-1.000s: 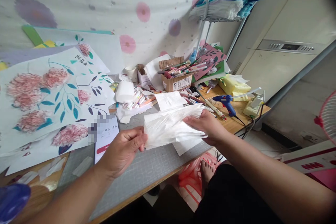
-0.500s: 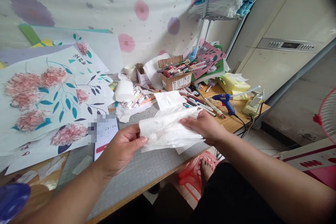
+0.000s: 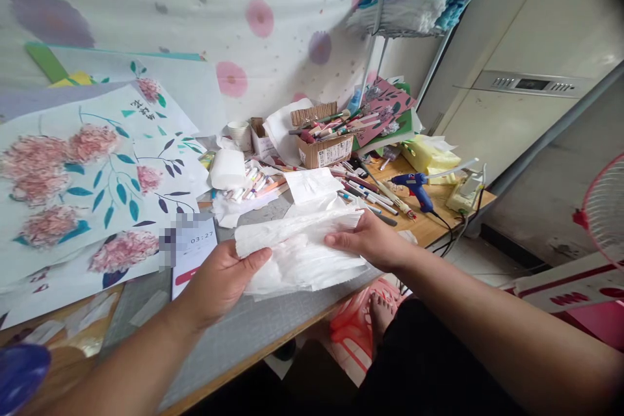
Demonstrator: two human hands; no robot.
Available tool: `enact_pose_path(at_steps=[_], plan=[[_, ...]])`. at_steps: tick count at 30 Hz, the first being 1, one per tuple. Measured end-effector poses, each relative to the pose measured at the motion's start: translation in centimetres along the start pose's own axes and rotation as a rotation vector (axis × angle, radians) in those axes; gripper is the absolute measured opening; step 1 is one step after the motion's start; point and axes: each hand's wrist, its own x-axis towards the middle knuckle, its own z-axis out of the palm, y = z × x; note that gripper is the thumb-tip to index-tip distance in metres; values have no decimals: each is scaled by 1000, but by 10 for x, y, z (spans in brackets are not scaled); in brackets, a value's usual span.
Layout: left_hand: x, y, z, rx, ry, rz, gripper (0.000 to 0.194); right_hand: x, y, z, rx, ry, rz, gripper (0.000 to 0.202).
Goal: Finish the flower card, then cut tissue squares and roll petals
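Both hands pinch a folded stack of thin white tissue paper [image 3: 297, 253] above the grey table [image 3: 263, 325]: left hand [image 3: 221, 283] grips one end, right hand [image 3: 370, 240] the other. Likely mid-folding; the next crease needs aligned edges.

A home craft corner. The table [image 3: 273, 331] is crowded with a box of pens [image 3: 325, 143], a blue glue gun [image 3: 414, 183] and flower collages [image 3: 92, 188]. A floral cloth [image 3: 195, 13] hangs behind, and a fan [image 3: 602, 208] stands nearby.
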Motion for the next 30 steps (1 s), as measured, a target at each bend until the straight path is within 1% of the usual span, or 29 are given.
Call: enact_pose_path(at_steps=[3, 6, 9, 11, 15, 18, 20, 22, 24, 27, 29, 30], plan=[[0, -4, -2, 8, 52, 30, 29, 0, 0, 1, 74, -44, 1, 28], [-1, -5, -2, -88, 44, 56, 29, -1, -1, 4, 264, -135, 36, 30], [-4, -3, 1, -219, 86, 101, 22, -3, -5, 7, 382, -143, 43, 23], [-6, 0, 3, -254, 101, 125, 21, -3, -7, 9, 443, -126, 55, 18], [-9, 6, 4, -267, 41, 110, 26, -3, -8, 11, 539, -106, 106, 14], [-10, 9, 4, -293, 15, 103, 23, -3, -6, 11, 596, -120, 132, 14], [-11, 10, 4, -257, 23, 120, 23, -3, -5, 11, 605, -131, 156, 19], [-11, 11, 4, -169, 38, 156, 25, -3, -4, 10, 585, -121, 163, 27], [-11, 11, 3, -62, 34, 168, 31, -3, -5, 7, 547, -96, 122, 33], [-9, 12, 1, 77, 2, 153, 43, -3, -7, 5, 486, -64, 61, 32], [-8, 10, 1, 157, -8, 174, 43, -3, -8, 5, 474, -55, 65, 28], [-7, 9, 1, 182, 11, 193, 39, -3, -8, 6, 481, -55, 79, 26]])
